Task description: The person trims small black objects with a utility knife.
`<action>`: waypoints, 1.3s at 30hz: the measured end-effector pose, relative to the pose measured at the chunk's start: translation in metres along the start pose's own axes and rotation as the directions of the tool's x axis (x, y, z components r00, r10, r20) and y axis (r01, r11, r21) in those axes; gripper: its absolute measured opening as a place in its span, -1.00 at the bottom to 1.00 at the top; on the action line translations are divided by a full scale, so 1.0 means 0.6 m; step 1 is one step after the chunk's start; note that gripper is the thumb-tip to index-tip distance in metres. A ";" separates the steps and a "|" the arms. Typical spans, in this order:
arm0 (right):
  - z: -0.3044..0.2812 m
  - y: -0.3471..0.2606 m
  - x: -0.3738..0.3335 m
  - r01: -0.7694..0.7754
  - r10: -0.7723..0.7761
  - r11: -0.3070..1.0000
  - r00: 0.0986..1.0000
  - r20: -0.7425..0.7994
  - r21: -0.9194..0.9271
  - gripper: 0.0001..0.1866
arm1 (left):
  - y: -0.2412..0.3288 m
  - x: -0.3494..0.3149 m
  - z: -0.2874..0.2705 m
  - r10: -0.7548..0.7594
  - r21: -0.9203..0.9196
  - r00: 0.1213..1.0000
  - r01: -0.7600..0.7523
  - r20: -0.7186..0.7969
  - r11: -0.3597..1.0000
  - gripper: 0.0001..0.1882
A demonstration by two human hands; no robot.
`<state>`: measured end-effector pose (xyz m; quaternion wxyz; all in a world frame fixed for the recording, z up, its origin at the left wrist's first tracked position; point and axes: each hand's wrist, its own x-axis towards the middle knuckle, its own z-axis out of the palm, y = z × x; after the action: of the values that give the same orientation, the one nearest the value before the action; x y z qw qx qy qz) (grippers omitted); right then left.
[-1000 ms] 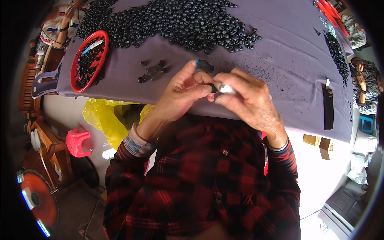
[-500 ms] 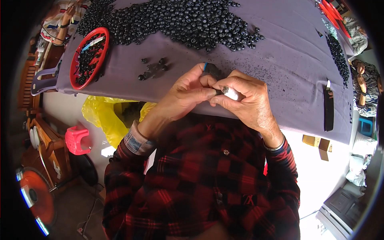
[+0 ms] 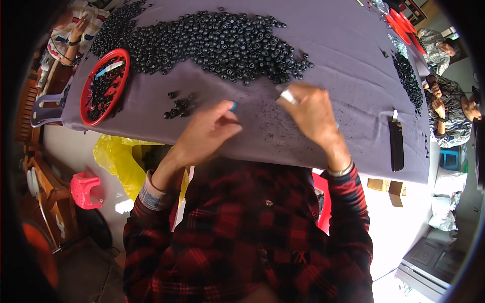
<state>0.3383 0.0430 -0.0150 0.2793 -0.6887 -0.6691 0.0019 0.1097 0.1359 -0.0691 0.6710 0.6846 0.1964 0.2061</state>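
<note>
Above the near edge of the purple cloth, my left hand [image 3: 207,132] is slightly blurred. Its thumb and forefinger are apart with nothing visible between them; a blue band shows at a fingertip. My right hand [image 3: 311,113] is closed around a small white piece [image 3: 288,96], which sticks out by the thumb; its kind is unclear. It is just in front of a big heap of small round black parts [image 3: 237,45], many with hollow ends. A few such black parts [image 3: 179,107] lie apart beyond my left hand.
A red basin [image 3: 126,65] with black scraps stands on the purple-covered table [image 3: 348,65] at left. A black-handled knife [image 3: 396,144] lies at right. Dark crumbs dot the cloth. Below are a yellow bag [image 3: 118,156] and a pink stool [image 3: 86,191]. Other people sit at both sides.
My hands have come apart from each other. The right moved forward toward the heap with the white piece; the left drew back left and its fingers parted. The view has shifted slightly.
</note>
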 end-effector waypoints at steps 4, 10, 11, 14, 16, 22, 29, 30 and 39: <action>-0.010 0.063 0.044 -0.116 0.114 0.987 0.993 -0.022 -0.113 -0.84 | -0.017 0.008 -0.032 0.399 0.670 0.892 -0.162 -0.215 0.724 -0.76; 0.024 0.082 0.058 -0.106 0.114 0.972 0.993 0.025 -0.211 -0.82 | -0.032 0.013 -0.045 0.521 0.898 0.838 -0.094 -0.161 0.430 -0.72; 0.027 0.081 0.060 -0.125 0.134 0.966 0.991 0.023 -0.228 -0.81 | -0.028 0.012 -0.044 0.533 0.897 0.830 -0.101 -0.163 0.431 -0.72; 0.024 0.076 0.062 -0.142 0.158 0.960 0.986 0.047 -0.241 -0.81 | -0.020 0.010 -0.037 0.533 0.866 0.820 -0.100 -0.208 0.490 -0.71; 0.008 0.062 0.054 -0.160 0.168 0.977 0.985 0.047 -0.143 -0.82 | -0.007 0.010 -0.026 0.516 0.831 0.818 -0.089 -0.254 0.550 -0.71; -0.025 -0.034 0.007 -0.144 0.076 0.866 0.984 0.159 0.479 -0.76 | 0.010 0.018 0.033 0.169 -0.080 0.940 -0.201 -0.297 0.976 -0.78; -0.005 -0.060 -0.006 0.049 -0.107 0.852 0.991 0.082 0.521 -0.70 | 0.019 0.026 0.057 0.116 -0.511 0.992 -0.129 -0.058 0.850 -0.83; -0.002 -0.062 -0.006 0.079 -0.119 0.841 0.992 0.042 0.535 -0.71 | 0.020 0.024 0.056 0.112 -0.511 0.992 -0.126 -0.058 0.850 -0.83; 0.017 -0.070 -0.025 0.043 -0.058 0.791 0.998 0.004 0.611 -0.75 | 0.008 0.018 0.050 0.063 -0.650 0.998 -0.036 0.019 0.759 -0.78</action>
<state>0.2939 0.0307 -0.0129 0.4787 -0.5437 -0.6540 0.2179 0.1348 0.1166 -0.0644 0.8644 0.4192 0.0814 0.2653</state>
